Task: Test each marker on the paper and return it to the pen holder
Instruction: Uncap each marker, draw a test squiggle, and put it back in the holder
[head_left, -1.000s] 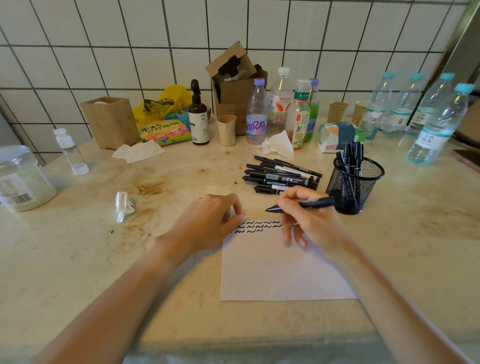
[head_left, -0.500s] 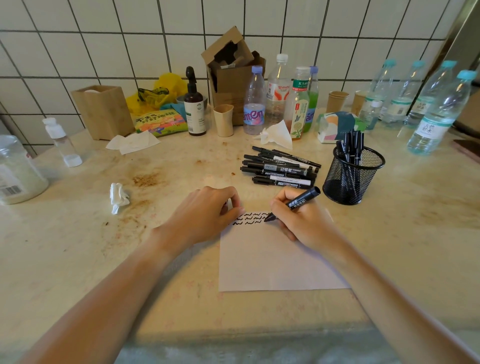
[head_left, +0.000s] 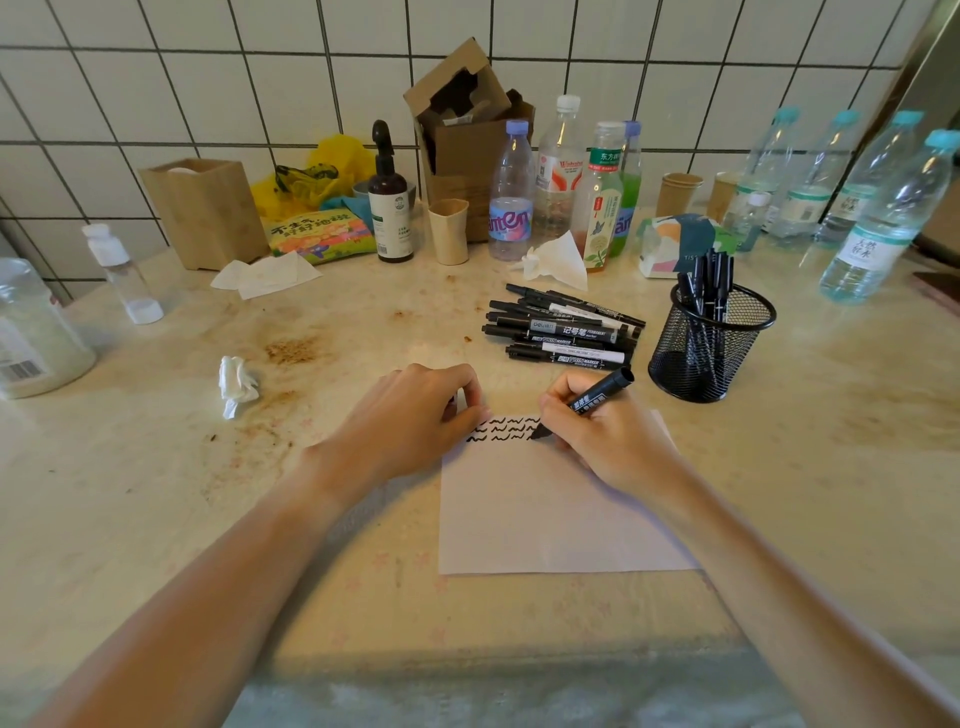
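A white paper lies on the counter in front of me, with rows of black squiggles along its top edge. My right hand grips a black marker like a pen, and its tip touches the paper at the right end of the squiggles. My left hand rests on the paper's top left corner with its fingers curled; a small dark piece, which looks like the marker cap, shows between thumb and fingers. Several black markers lie in a pile behind the paper. A black mesh pen holder at the right holds several markers.
Water bottles stand at the back right, with drink bottles, a cardboard box, a cup and a brown pump bottle behind the markers. Crumpled tissue and a plastic jar lie to the left.
My right hand has tilted the marker from level to upright and lowered its tip onto the paper, then drawn on rightward. My left hand has stayed on the corner.
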